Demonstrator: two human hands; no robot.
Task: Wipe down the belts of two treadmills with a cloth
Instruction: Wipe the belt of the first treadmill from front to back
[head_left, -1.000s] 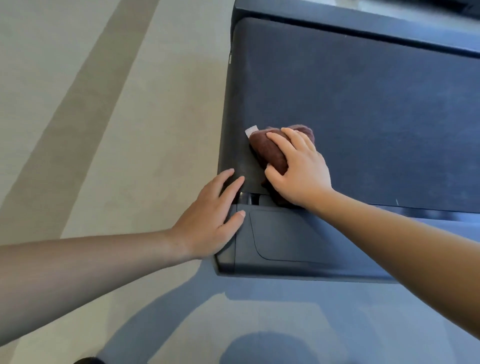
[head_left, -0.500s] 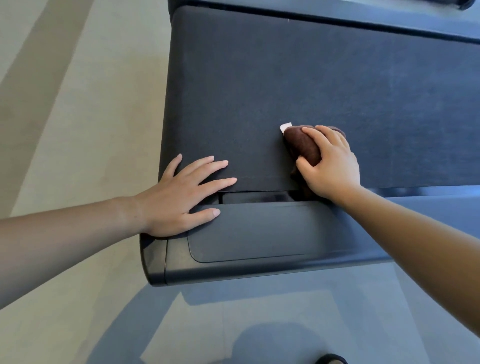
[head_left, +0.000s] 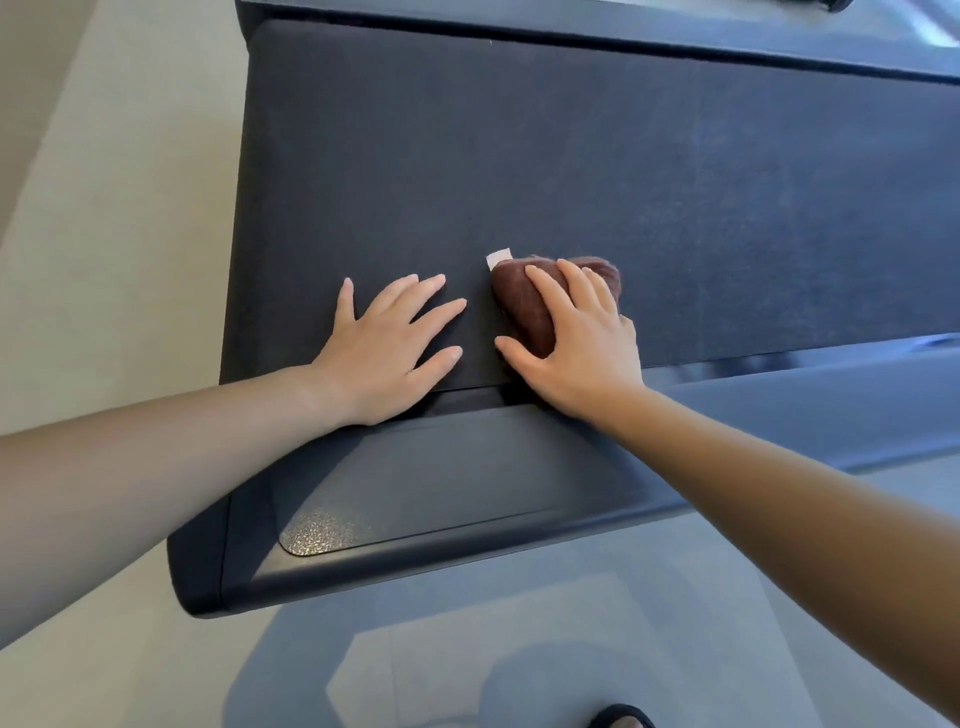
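Brown cloth in right hand at belt edge, left hand flat beside

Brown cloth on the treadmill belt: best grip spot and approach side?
Take the cloth by its bunched hump, from above and the near end: palm over the top, thumb on its left flank, as the right hand does. It is a rounded wad lying on the flat belt, so a side scoop would likely fail. Skip the small white tag.

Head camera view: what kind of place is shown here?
Probably a gym or fitness room: a treadmill belt, its dark end cover and a pale floor. The right hand presses a brown cloth on the belt.
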